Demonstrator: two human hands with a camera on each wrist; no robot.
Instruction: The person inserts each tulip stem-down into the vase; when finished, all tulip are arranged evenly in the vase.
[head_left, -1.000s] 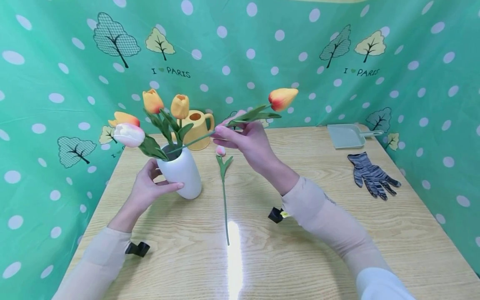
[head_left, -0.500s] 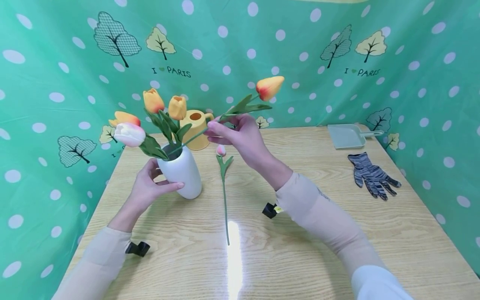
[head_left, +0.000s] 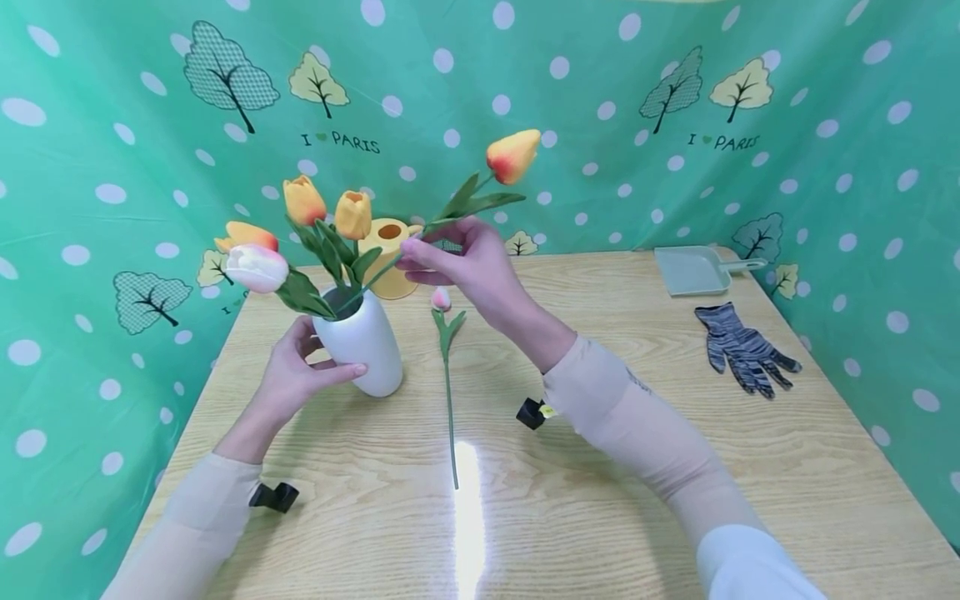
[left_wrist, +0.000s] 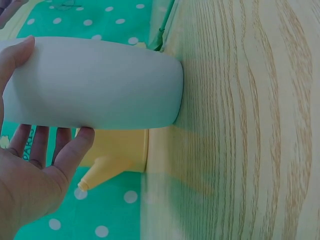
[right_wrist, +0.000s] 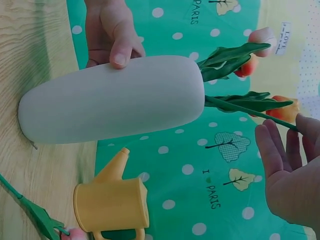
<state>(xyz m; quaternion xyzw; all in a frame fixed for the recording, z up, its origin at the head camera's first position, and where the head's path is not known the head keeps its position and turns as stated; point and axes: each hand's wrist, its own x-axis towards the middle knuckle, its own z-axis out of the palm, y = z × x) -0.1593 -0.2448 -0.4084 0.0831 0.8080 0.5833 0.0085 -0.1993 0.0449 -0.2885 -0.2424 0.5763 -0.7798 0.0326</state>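
A white vase (head_left: pixel 367 346) stands on the table with several artificial tulips in it, orange-yellow ones and a white-pink one (head_left: pixel 257 268). My left hand (head_left: pixel 296 375) grips the vase's side, thumb across the front; the left wrist view shows the fingers curved round its wall (left_wrist: pixel 100 82). My right hand (head_left: pixel 468 267) pinches the green stem of an orange-red tulip (head_left: pixel 513 157) between thumb and fingers. That stem slants down into the vase mouth, and its bloom points up and right. In the right wrist view the stem (right_wrist: pixel 250 111) runs from the fingertips to the vase rim.
A pink tulip (head_left: pixel 448 383) lies on the table right of the vase. Behind the vase stands a yellow watering can (head_left: pixel 390 250). A pale dustpan (head_left: pixel 693 272) and a grey striped glove (head_left: pixel 742 348) lie at the right. A green dotted cloth (head_left: pixel 480 100) hangs behind.
My right hand has moved left and slightly up, carrying the pinched tulip with it, and the bloom has risen to a steeper angle. The left hand and vase stay in place.
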